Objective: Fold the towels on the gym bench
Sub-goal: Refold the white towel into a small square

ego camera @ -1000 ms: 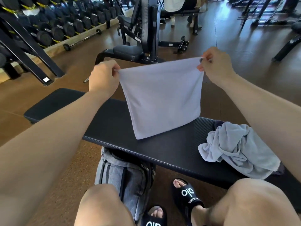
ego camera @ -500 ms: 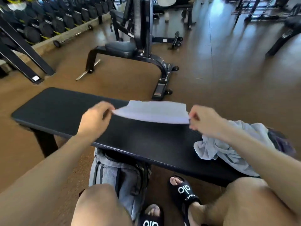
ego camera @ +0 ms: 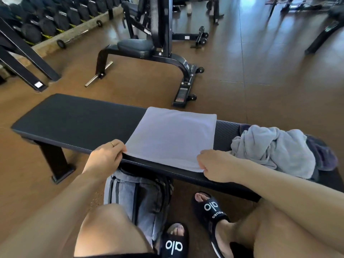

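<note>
A pale lavender towel (ego camera: 171,136) lies flat across the middle of the black gym bench (ego camera: 74,120), spread from the far edge to the near edge. My left hand (ego camera: 106,157) pinches its near left corner at the bench's front edge. My right hand (ego camera: 216,166) pinches its near right corner. A crumpled grey towel (ego camera: 271,148) sits in a heap on the bench to the right, partly on top of a dark purple towel (ego camera: 323,155).
A grey bag (ego camera: 137,198) stands on the floor under the bench, between my knees. My feet wear black slides (ego camera: 210,207). Beyond the bench stands an adjustable bench machine (ego camera: 149,49). A dumbbell rack (ego camera: 46,21) runs along the far left.
The towel hung upright between my raised hands a second ago. Both hands came down and toward me, laying it flat on the bench while keeping hold of its corners.
</note>
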Motion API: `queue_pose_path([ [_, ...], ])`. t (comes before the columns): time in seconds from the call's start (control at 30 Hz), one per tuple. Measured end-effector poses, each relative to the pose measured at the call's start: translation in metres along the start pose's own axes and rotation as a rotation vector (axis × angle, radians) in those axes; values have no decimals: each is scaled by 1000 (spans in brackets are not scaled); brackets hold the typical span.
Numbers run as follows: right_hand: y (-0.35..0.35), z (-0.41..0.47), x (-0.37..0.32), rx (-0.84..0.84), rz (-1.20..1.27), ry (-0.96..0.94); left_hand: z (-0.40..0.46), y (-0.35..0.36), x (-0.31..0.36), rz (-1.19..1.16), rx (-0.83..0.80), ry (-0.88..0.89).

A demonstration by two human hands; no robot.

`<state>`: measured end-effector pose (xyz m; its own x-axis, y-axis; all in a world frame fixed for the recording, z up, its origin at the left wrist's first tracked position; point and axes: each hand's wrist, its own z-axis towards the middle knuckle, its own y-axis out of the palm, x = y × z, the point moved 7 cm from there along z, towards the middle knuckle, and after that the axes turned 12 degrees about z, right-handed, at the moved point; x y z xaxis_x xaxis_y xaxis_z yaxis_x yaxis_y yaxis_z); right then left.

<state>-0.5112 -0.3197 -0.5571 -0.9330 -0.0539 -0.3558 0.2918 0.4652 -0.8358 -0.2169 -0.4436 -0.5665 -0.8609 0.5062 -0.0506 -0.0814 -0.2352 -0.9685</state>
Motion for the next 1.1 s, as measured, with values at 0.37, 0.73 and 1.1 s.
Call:
queue_pose_path([
  [0.37, 12, -3, -9, -64, -28, -30, -13, -1, -1, 126, 14, 118],
  [0.73, -1, -1, -6, -82, 109, 2, -5, -21, 17, 209, -178, 156],
  [1.1, -41, 101, 26, 339, -35, 86, 59, 33, 144, 49, -488, 125],
])
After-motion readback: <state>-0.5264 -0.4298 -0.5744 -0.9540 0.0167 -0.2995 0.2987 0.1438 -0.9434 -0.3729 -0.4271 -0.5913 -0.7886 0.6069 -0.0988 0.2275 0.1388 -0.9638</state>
